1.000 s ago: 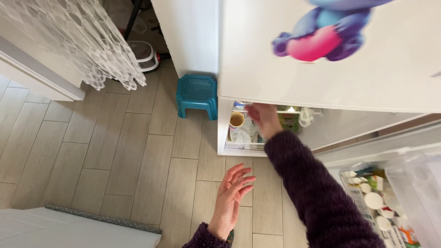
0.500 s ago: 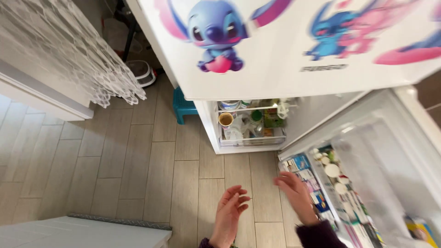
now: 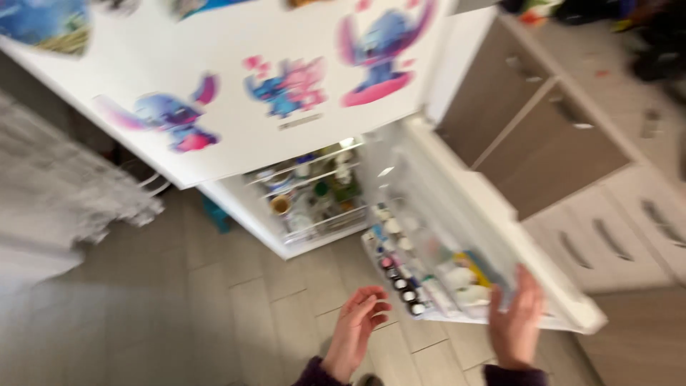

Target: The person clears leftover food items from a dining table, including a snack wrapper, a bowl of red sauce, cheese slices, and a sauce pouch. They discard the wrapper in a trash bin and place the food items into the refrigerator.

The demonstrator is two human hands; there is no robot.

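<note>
Right hand flat against the open fridge door, left hand hanging free.

Head view, blurred throughout: the right hand (image 3: 516, 318) lies open-palmed, fingers spread, on the inner face of the lower fridge door (image 3: 500, 236) near its outer free edge; its grip is released, pressing rather than clasping. The left hand (image 3: 357, 329) is open and empty over the wood-look floor (image 3: 214, 314), well apart from the door. The door looks stiff but heavy, loaded with small jars and bottles (image 3: 400, 275) on its rack, which would likely rattle or tip if it is swung hard; the smooth outer edge is probably the best place to hold. Cartoon stickers (image 3: 286, 89) cover the upper door.
</note>
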